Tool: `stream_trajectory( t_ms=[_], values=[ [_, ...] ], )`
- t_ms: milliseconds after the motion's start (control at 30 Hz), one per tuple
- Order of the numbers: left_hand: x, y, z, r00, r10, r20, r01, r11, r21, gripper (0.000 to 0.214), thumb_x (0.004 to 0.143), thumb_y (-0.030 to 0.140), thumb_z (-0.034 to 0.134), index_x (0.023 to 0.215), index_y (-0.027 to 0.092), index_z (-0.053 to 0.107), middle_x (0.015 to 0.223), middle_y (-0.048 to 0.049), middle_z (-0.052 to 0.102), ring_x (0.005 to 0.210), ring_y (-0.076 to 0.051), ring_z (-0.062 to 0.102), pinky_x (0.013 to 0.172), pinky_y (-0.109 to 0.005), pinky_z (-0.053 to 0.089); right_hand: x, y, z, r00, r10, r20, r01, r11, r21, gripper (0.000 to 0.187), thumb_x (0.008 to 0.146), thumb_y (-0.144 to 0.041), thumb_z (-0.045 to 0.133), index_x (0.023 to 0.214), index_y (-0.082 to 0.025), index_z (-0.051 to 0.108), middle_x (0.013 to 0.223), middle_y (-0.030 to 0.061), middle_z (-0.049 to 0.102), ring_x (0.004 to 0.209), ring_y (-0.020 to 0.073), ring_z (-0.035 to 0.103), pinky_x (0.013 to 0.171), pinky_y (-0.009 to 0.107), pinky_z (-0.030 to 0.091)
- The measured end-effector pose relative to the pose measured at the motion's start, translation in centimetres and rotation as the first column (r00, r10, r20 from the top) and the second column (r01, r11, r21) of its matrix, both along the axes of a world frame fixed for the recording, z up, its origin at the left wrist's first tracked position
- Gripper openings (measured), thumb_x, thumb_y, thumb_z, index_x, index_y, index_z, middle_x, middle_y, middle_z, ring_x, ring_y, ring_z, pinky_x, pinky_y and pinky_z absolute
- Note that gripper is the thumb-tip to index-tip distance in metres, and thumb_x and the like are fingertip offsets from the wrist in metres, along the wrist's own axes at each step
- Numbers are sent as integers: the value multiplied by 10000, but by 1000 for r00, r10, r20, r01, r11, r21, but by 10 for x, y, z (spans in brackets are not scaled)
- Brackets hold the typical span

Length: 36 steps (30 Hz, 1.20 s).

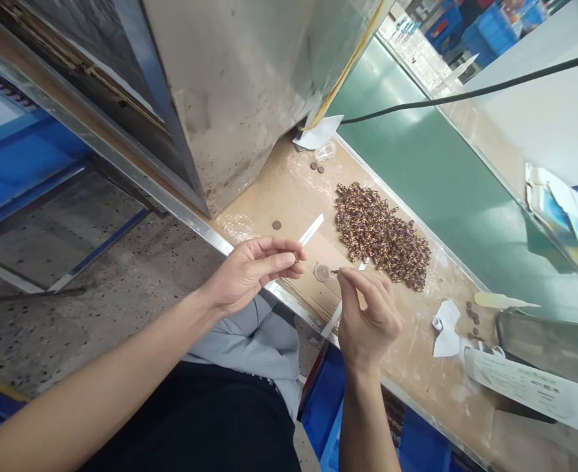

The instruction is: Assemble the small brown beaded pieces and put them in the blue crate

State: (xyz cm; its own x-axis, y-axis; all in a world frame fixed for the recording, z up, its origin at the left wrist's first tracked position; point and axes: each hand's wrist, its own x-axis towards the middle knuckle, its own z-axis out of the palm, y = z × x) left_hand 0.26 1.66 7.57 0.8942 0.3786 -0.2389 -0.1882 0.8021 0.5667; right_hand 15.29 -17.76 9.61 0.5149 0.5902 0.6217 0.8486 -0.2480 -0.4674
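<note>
Head view: left hand (249, 275) curled, fingertips gripping a thin white plastic strip (311, 230) that sticks out past them toward the table. Right hand (370, 314) pinching a tiny dark part (334, 271) between thumb and fingertip, right at a small round clear disc (322, 272); the disc sits between the hands. Just ahead of the right hand, a heap of small brown-and-gold pieces (380, 236) on a cardboard-covered table (289, 190). Flat round brown discs (277, 225) lie farther ahead of the left hand. A grey steel cabinet (229, 85) stands ahead of the hands, blocking the view past the table. Right of the right hand, crumpled white paper (447, 329) and a printed white sheet (525, 387); its writing is too small to read.
</note>
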Motion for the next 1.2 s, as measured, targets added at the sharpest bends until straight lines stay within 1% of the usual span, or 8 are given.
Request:
stream_trajectory(
  t_ms=[167, 300, 433, 533, 600, 700, 867, 1200],
  values=[
    [0, 1, 2, 1000, 0, -27, 1, 1000, 31, 266, 906, 289, 1096, 1115, 179, 974, 1127, -72, 930, 946, -155, 882, 963, -258, 731, -4, -3, -1, 993, -18, -117, 23, 999, 44, 132, 1138, -187, 862, 1173, -299, 923, 1099, 30, 914, 1036, 261, 832, 1002, 446, 647],
    [-1, -2, 7, 997, 6, -71, -4, 1000, 25, 294, 892, 317, 1111, 1109, 174, 974, 1100, -74, 929, 924, -156, 889, 946, -245, 738, -12, -2, 8, 884, -103, -455, 221, 952, 214, 66, 1098, -307, 934, 1162, -295, 947, 1101, 44, 904, 1028, 260, 825, 989, 434, 647],
    [1, -11, 17, 996, -37, -84, 38, 999, 3, 303, 884, 334, 1121, 1105, 191, 972, 1077, -66, 924, 891, -153, 884, 891, -229, 739, -15, 3, 28, 502, 157, -851, 391, 836, 385, 284, 935, -444, 1094, 1115, -280, 948, 1054, 28, 873, 868, 153, 716, 813, 284, 604],
    [4, -19, 26, 993, -91, -73, 92, 996, 9, 278, 903, 349, 1111, 1093, 197, 976, 1103, -82, 927, 920, -158, 882, 913, -228, 737, -19, 5, 44, 175, 362, -916, 443, 802, 402, 395, 826, -414, 1183, 1103, -282, 934, 1027, 3, 830, 860, 119, 671, 728, 207, 568],
    [6, -24, 30, 991, -113, -70, 114, 993, 10, 270, 918, 348, 1100, 1110, 201, 979, 1142, -94, 931, 937, -161, 885, 920, -225, 735, -23, 5, 52, 38, 438, -898, 483, 778, 400, 398, 806, -355, 1201, 1079, -284, 920, 1025, -9, 804, 871, 114, 663, 715, 190, 571],
    [9, -30, 34, 989, -135, -64, 135, 991, -10, 256, 918, 343, 1100, 1091, 197, 979, 1116, -83, 926, 923, -156, 886, 911, -211, 729, -29, 5, 59, -82, 510, -856, 537, 746, 393, 419, 773, -300, 1220, 1050, -277, 906, 1030, -13, 789, 859, 109, 651, 700, 181, 582],
    [12, -36, 42, 984, -175, -25, 173, 983, -58, 299, 893, 348, 1119, 1103, 190, 976, 1076, -68, 922, 875, -138, 870, 882, -199, 717, -36, 7, 61, -160, 540, -827, 575, 731, 366, 472, 708, -305, 1255, 1026, -268, 908, 1007, -19, 792, 840, 99, 641, 689, 161, 594],
    [14, -44, 47, 982, -187, -10, 186, 981, -61, 301, 884, 368, 1126, 1084, 195, 982, 1074, -64, 929, 901, -132, 868, 932, -195, 705, -41, 3, 58, -125, 532, -838, 523, 753, 400, 390, 804, -399, 1205, 1047, -313, 912, 1026, -11, 791, 855, 126, 650, 721, 194, 634]
  ],
)
